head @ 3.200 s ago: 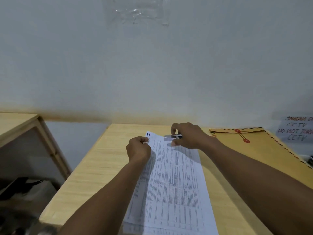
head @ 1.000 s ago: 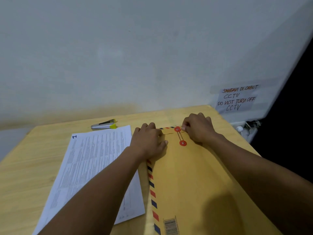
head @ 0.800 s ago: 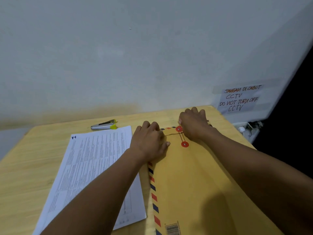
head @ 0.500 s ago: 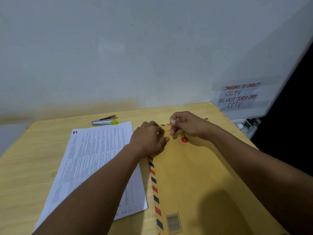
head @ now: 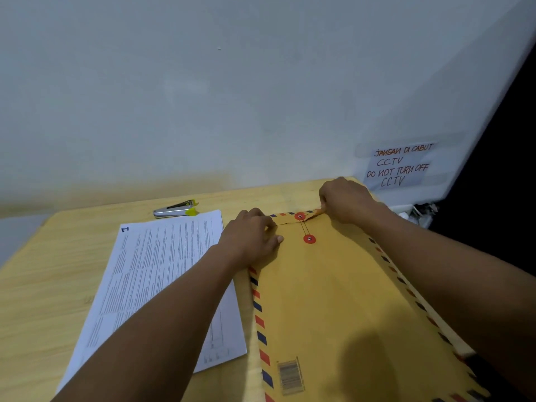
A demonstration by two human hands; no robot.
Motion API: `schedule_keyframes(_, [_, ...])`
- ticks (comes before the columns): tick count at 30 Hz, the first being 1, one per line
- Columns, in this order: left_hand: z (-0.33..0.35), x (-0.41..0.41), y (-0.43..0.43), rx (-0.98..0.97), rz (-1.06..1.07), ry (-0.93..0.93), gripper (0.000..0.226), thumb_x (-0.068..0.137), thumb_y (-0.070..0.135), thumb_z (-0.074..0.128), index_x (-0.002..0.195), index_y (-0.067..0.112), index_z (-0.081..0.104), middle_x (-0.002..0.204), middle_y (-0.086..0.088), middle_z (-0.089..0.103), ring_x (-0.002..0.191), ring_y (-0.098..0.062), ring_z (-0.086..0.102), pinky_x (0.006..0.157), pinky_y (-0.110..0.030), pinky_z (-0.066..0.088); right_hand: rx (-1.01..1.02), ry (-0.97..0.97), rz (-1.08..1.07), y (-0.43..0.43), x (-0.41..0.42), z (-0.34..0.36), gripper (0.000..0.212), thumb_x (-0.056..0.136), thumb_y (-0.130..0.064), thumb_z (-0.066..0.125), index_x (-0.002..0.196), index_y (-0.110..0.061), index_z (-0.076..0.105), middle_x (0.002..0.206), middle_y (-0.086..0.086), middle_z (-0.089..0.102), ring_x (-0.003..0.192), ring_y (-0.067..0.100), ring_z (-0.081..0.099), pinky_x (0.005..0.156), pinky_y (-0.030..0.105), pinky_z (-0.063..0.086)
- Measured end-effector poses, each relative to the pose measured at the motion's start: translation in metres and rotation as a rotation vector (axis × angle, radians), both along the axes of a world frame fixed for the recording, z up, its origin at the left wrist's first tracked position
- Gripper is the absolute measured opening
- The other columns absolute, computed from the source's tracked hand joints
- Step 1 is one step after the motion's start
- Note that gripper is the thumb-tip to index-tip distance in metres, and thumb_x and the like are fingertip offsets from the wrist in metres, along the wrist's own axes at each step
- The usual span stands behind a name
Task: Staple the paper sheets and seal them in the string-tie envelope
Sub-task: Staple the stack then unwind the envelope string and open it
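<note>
Pale wooden table point(head: 43, 285) carries everything. Nearest, the brown envelope point(head: 333, 300) lies flat with its barcode point(head: 290, 375) toward the person. The paper sheets point(head: 150, 274) lie just to its left, their right edge close against the envelope's striped border and passing under the left forearm.

Further out, the left hand point(head: 249, 242) rests on the envelope's far-left corner with its fingers curled. Whether its grip pinches the flap or only presses down cannot be told. The right hand point(head: 345, 201) has a closed grip, thumb and fingers pinching the flap's edge just right of the upper red disc point(head: 300, 216). A thin string point(head: 304, 227) runs from that disc to the lower red disc point(head: 309, 239).

The sheets are in neither grip, beside the left hand and well apart from the right. No staple can be made out.

Lifting the flap while the string ties the discs would likely tear the flap or pull off a disc. The left forearm could drag or crease the sheets as it moves.

Beyond lie the stapler point(head: 175, 209) and, on the wall point(head: 232, 97), a handwritten note point(head: 398, 166).
</note>
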State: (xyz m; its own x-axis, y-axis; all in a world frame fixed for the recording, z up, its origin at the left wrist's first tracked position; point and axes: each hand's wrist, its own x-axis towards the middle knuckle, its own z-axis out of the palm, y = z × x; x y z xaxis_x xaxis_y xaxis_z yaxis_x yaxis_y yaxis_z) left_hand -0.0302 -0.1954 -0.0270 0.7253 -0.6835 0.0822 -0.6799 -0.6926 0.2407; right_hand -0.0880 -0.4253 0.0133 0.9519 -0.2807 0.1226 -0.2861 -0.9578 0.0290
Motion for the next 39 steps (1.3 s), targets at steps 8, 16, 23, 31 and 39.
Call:
schedule_keyframes(8, [0.000, 0.011, -0.001, 0.045, -0.036, 0.006, 0.057, 0.094, 0.058, 0.054, 0.144, 0.030, 0.053, 0.145, -0.001, 0.049, 0.131, -0.024, 0.043, 0.105, -0.043, 0.045, 0.420, -0.106, 0.103, 0.030, 0.051, 0.013, 0.009, 0.095, -0.011, 0.059, 0.096, -0.017, 0.067, 0.103, -0.001, 0.063, 0.089, 0.018, 0.059, 0.073, 0.031, 0.049])
schedule_keyframes(16, [0.003, 0.011, 0.002, -0.053, -0.013, 0.084, 0.058, 0.090, 0.058, 0.064, 0.139, 0.028, 0.060, 0.142, -0.004, 0.053, 0.133, -0.027, 0.041, 0.107, -0.045, 0.042, 0.785, 0.041, 0.325, 0.061, -0.014, 0.019, 0.011, 0.097, -0.019, 0.061, 0.093, -0.016, 0.070, 0.074, -0.010, 0.057, 0.066, 0.007, 0.048, 0.061, 0.021, 0.036])
schedule_keyframes(23, [0.000, -0.004, 0.001, 0.011, 0.010, 0.078, 0.056, 0.099, 0.053, 0.051, 0.149, 0.027, 0.049, 0.152, -0.002, 0.044, 0.141, -0.025, 0.036, 0.114, -0.046, 0.038, 0.673, 0.441, 0.195, 0.035, -0.090, 0.023, 0.009, 0.088, -0.017, 0.065, 0.087, -0.019, 0.074, 0.074, -0.011, 0.064, 0.070, 0.007, 0.055, 0.071, 0.031, 0.043])
schedule_keyframes(31, [0.001, -0.012, 0.003, 0.075, -0.007, 0.107, 0.054, 0.104, 0.048, 0.042, 0.154, 0.025, 0.040, 0.160, -0.005, 0.033, 0.147, -0.028, 0.028, 0.118, -0.046, 0.033, 0.750, 0.417, 0.032, 0.023, -0.136, 0.023, 0.013, 0.094, -0.023, 0.067, 0.098, -0.018, 0.077, 0.084, 0.000, 0.075, 0.072, 0.011, 0.067, 0.067, 0.027, 0.055])
schedule_keyframes(39, [0.003, -0.017, 0.004, 0.082, -0.006, 0.105, 0.054, 0.105, 0.045, 0.040, 0.155, 0.024, 0.038, 0.160, -0.006, 0.032, 0.147, -0.031, 0.028, 0.118, -0.048, 0.031, 0.433, -0.064, -0.041, 0.024, -0.117, 0.032, 0.020, 0.089, -0.038, 0.070, 0.100, -0.021, 0.073, 0.101, -0.002, 0.070, 0.097, 0.019, 0.062, 0.087, 0.037, 0.052])
